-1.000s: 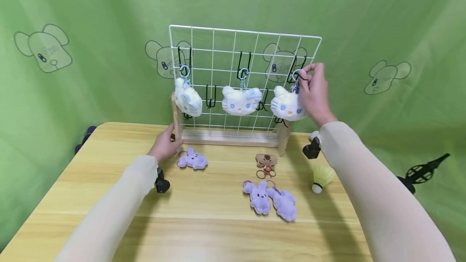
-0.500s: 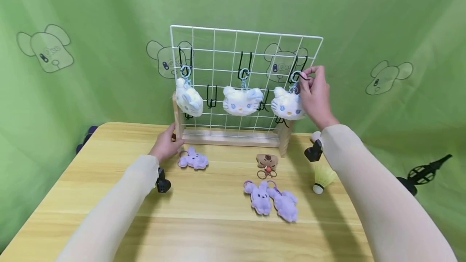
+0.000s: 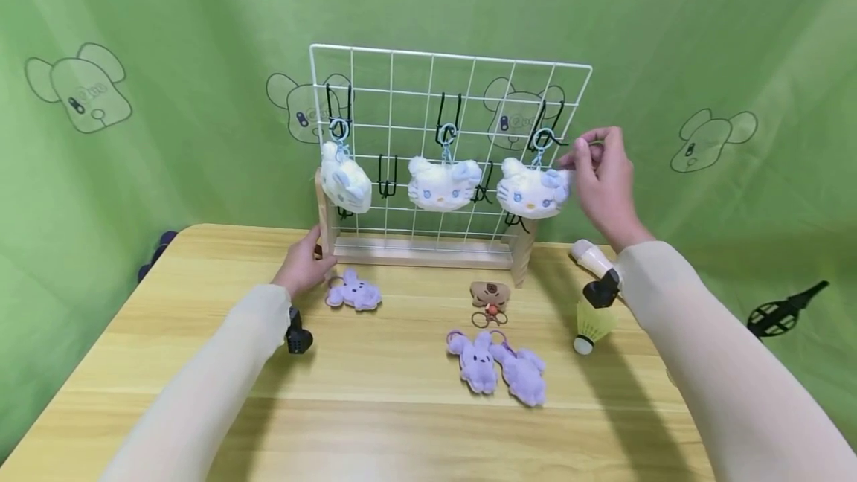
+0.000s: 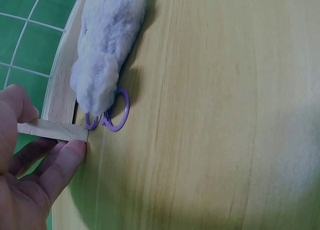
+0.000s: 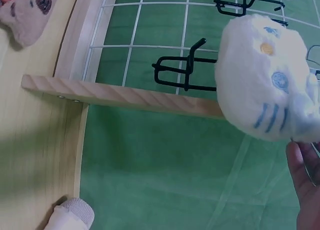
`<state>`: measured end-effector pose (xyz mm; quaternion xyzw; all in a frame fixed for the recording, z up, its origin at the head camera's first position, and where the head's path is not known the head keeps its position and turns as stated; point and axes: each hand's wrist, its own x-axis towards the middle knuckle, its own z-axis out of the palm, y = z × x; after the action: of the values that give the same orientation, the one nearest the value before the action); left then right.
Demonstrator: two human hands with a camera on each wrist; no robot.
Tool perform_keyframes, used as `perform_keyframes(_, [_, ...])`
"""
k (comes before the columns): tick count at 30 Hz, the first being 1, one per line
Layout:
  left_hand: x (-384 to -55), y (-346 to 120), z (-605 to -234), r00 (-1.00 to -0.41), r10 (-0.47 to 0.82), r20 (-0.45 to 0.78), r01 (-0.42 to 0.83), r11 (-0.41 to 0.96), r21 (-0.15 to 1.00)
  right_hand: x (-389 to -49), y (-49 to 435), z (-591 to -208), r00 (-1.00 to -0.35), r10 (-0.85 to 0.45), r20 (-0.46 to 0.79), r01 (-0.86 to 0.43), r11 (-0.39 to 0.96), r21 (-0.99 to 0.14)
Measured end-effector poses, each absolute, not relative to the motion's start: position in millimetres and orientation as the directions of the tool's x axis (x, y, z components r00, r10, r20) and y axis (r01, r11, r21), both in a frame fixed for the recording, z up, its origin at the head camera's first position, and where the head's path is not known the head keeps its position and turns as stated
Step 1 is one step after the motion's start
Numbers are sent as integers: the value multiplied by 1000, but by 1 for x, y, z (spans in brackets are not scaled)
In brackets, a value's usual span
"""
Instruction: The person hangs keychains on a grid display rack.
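Observation:
Three white plush cat-head keychains hang by blue rings from black hooks on a white wire grid rack [image 3: 375, 127]. My right hand [image 3: 605, 181] is just right of the right-hand keychain [image 3: 529, 192]; its ring [image 3: 544, 138] is on the hook. In the right wrist view, that plush [image 5: 265, 79] partly hides my fingertips [image 5: 299, 165], and I see no object held in them. My left hand [image 3: 303, 266] grips the rack's left wooden foot [image 4: 55, 129], thumb on one side and fingers on the other. A purple plush keychain [image 4: 102, 44] lies beside it.
Two purple plush keychains [image 3: 478, 364] and a brown bear keychain [image 3: 490, 294] lie on the wooden table [image 3: 375, 422]. At right are a yellow shuttlecock [image 3: 594, 326] and a white microphone-like object [image 3: 589, 256]. More black hooks [image 3: 387, 177] hold nothing. A green curtain hangs behind.
My right hand has let go near the hook and drawn back to the right and slightly down. The right-hand keychain now hangs on its own. The left hand stays at the rack's foot.

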<state>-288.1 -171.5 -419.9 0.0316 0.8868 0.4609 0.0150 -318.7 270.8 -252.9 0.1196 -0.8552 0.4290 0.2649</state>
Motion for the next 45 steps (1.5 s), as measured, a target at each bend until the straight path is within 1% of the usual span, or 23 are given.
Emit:
perform_keyframes(6, [-287, -172, -418, -998, 63, 2, 39, 594, 804, -300, 274, -252, -758, -4, 652, -515, 618, -594])
perform_keyframes(9, [-287, -172, -419, -998, 65, 0, 39, 590, 806, -286, 273, -254, -724, -42, 689, -561, 617, -552])
perform_keyframes(12, [-287, -171, -419, -997, 72, 2, 44, 583, 811, -270, 267, -258, -699, -128, 704, -613, 614, -497])
perform_keyframes(17, [-287, -171, -420, -998, 66, 8, 45, 590, 806, -252, 249, -271, -636, -342, 691, -725, 571, -385])
perform_keyframes(19, [-286, -171, -420, -998, 59, 7, 40, 590, 806, -246, 240, -278, -627, -429, 650, -751, 555, -358])
perform_keyframes(20, [-286, -171, -420, -998, 58, 6, 39, 591, 806, -243, 235, -282, -634, -472, 613, -754, 552, -355])
perform_keyframes(24, [-286, -170, -420, -998, 59, 6, 39, 588, 808, -233, 217, -301, -673, -628, 391, -739, 552, -386])
perform_keyframes(28, [-287, -169, -421, -998, 61, 4, 39, 586, 809, -233, 207, -331, -689, -703, 176, -694, 569, -442])
perform_keyframes(32, [-286, -170, -420, -998, 58, -3, 31, 579, 815, -240, 205, -366, -699, -715, 11, -633, 611, -476])
perform_keyframes(35, [-286, -170, -420, -998, 60, 0, 35, 582, 812, -244, 205, -386, -701, -711, -50, -602, 628, -493])
perform_keyframes(38, [-285, -171, -420, -998, 61, -4, 33, 581, 813, -246, 205, -399, -682, -729, -67, -605, 613, -509])
perform_keyframes(45, [-285, -170, -420, -998, 63, -2, 35, 576, 817, -245, 200, -402, -616, -783, -92, -639, 564, -523])
